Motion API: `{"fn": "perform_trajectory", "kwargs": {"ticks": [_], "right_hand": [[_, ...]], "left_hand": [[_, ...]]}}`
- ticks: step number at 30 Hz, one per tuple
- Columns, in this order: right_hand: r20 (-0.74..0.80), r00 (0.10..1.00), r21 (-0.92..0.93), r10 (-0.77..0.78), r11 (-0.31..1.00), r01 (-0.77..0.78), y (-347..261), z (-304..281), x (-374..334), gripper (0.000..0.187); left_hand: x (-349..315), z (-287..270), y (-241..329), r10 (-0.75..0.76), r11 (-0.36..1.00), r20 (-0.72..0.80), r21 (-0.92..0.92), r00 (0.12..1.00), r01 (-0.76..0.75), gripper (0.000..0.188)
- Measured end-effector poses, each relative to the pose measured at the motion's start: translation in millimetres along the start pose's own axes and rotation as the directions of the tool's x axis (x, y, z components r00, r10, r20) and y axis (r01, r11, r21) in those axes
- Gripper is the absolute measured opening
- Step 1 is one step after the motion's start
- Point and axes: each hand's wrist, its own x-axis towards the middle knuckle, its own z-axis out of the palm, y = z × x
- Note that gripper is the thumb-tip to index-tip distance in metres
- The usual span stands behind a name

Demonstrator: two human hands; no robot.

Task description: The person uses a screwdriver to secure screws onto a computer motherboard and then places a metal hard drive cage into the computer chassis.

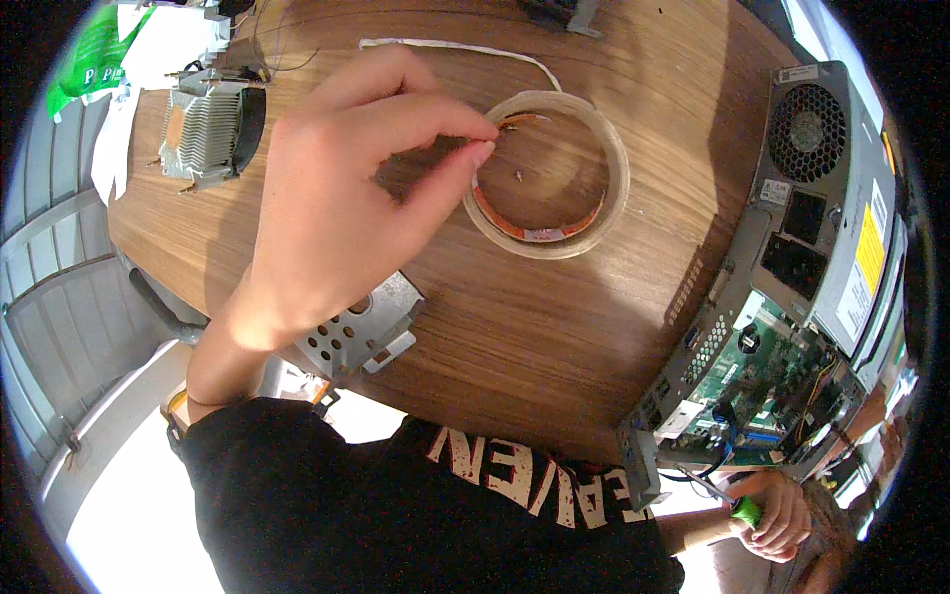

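Tape roll (pixel 616 183): lay flat on table (pixel 505 342), mid-field; small bits (pixel 519 176), too small to identify, inside its ring.
Left hand (pixel 346 178): above table, fingertips over the roll's left rim; contact unclear.
White strip (pixel 465 45): behind roll, one end close to its far rim.
Heat sink (pixel 198 129): left of left hand, far-left table; fan (pixel 249 129) on its right side.
Perforated metal bracket (pixel 381 322): before roll, to its left, partly under left wrist.
Computer case (pixel 836 238): right end of table; fan grille (pixel 807 134) at far end, circuit board (pixel 757 361) inside, nearer.
Right hand (pixel 777 520): before case, around screwdriver (pixel 747 512) handle.
Chair (pixel 69 317): beyond table's left edge.
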Motion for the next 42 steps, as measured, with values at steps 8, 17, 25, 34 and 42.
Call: {"fn": "perform_trajectory", "kwargs": {"ticks": [8,17,25,34,42], "right_hand": [[-0.031,0.999,0.063,-0.020,0.998,0.022,-1,-7,-9,0.028],[-0.069,0.992,0.155,-0.105,0.981,0.115,-24,-5,-40,0.027],[-0.196,0.963,0.199,-0.185,0.954,0.223,-47,0,-76,0.032],[-0.200,0.946,0.217,-0.256,0.930,0.298,-62,-15,-115,0.034],[-0.155,0.945,0.279,-0.289,0.905,0.322,-54,-29,-121,0.031]], "left_hand": [[0,15,11,0.084,0.986,0.085,0.138,0.993,-0.096,0.011],[10,25,27,0.052,0.958,0.199,0.267,0.979,-0.106,0.006],[12,11,28,0.024,0.937,0.103,0.345,0.994,-0.059,0.009],[21,18,20,0.039,0.891,0.291,0.422,0.956,-0.164,0.014],[18,32,32,0.045,0.932,0.279,0.334,0.959,-0.141,0.008]]}}
